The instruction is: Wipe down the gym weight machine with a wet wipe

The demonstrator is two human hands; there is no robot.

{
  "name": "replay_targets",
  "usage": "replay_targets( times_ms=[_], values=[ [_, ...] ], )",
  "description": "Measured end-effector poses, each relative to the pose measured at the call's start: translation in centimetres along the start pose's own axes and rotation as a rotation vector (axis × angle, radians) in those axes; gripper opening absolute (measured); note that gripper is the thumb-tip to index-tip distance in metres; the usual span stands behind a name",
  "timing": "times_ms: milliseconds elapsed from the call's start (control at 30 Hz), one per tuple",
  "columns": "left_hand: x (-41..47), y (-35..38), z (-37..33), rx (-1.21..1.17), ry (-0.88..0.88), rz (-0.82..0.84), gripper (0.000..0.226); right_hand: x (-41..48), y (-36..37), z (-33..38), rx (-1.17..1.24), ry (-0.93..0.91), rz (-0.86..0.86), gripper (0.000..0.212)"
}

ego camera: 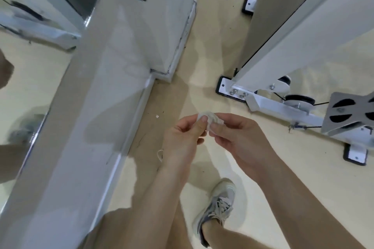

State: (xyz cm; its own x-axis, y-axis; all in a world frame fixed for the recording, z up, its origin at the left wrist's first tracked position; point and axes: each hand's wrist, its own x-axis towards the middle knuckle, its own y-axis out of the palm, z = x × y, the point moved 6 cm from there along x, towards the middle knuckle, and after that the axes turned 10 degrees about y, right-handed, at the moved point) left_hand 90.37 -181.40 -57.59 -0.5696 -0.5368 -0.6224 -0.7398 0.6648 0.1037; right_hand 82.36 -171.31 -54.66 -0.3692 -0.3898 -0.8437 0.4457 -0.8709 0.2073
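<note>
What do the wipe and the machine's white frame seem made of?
Wipe: likely thin white nonwoven fabric; it crumples into soft folds. Frame: probably steel with glossy white paint, judging by the bolted joints and crisp, reflective edges.

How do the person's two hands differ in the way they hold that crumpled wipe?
The left hand pinches the wet wipe at its left side, thumb laid up its front, nail showing; the right hand pinches its right side, forefinger stretched over the top. The left hand shows its thumb edge, the right hand its back. Both grip the same wipe, clear of the weight machine.
</note>
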Motion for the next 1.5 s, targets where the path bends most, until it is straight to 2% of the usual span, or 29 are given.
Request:
replay_targets(
  times_ms=[133,200,267,333,400,433,500,567,633,700,800,933,1100,1233,1333,1433,1500],
  values=[
    [-5.0,-1.2,-2.1,-0.113,-0.019,-0.12,0.019,-4.4,1.4,0.5,0.108,0.098,-0.096,0.01],
    [-7.4,-1.7,-3.4,-0.172,0.007,-0.153,0.016,-6.2,2.7,0.5,0.111,0.109,-0.063,0.008],
    [-9.5,-2.6,-4.7,-0.092,0.077,-0.191,0.009,-8.1,4.0,0.8,0.091,0.115,0.027,0.014],
    [-11.3,-3.6,-5.9,0.002,0.136,-0.2,0.013,-10.2,5.2,1.2,0.004,0.096,0.141,0.018],
    [-13.4,-4.4,-6.7,0.02,0.141,-0.198,0.023,-12.5,6.6,1.3,-0.188,0.024,0.229,0.027],
    [-14.5,-4.8,-7.0,0.029,0.142,-0.207,0.025,-13.3,7.2,1.0,-0.27,-0.013,0.23,0.032],
    [-16.7,-5.5,-7.6,0.038,0.179,-0.213,0.021,-14.3,7.7,0.3,-0.33,-0.053,0.144,0.026],
    [-18.3,-6.4,-7.4,-0.049,0.173,-0.195,0.023,-14.8,7.8,-0.6,-0.284,-0.035,0.045,0.019],
    [-19.4,-7.3,-6.6,-0.152,0.141,-0.176,0.029,-15.3,7.9,-1.5,-0.162,0.009,0.017,0.016],
    [-20.5,-8.0,-6.0,-0.157,0.139,-0.174,0.033,-15.9,8.3,-2.4,-0.057,0.057,0.045,0.014],
    [-22.6,-8.8,-5.9,-0.058,0.209,-0.2,0.03,-17.2,9.7,-4.0,-0.057,0.105,0.118,0.015],
    [-24.9,-10.3,-4.7,0.003,0.252,-0.346,0.015,-18.8,10.4,-6.4,-0.282,0.175,0.104,0.016],
    [-29.9,-14.9,0.3,0.131,0.196,-0.512,0.021,-21.3,11.8,-12.2,-0.444,0.396,0.125,0.016],
    [-35.7,-19.4,6.0,0.312,0.146,-0.473,0.029,-23.7,14.6,-20.4,-0.945,0.304,0.289,0.02],
    [-40.8,-23.4,11.9,0.386,0.065,-0.565,0.031,-26.7,16.1,-28.2,-1.11,0.283,0.427,0.033],
    [-43.7,-27.7,17.3,0.371,-0.048,-0.64,0.027,-28.8,16.7,-33.5,-1.135,0.174,0.385,0.046],
    [-44.4,-30.1,20.0,0.34,-0.087,-0.637,0.04,-29.7,17.2,-35.8,-1.309,-0.015,0.322,0.048]
  ],
)
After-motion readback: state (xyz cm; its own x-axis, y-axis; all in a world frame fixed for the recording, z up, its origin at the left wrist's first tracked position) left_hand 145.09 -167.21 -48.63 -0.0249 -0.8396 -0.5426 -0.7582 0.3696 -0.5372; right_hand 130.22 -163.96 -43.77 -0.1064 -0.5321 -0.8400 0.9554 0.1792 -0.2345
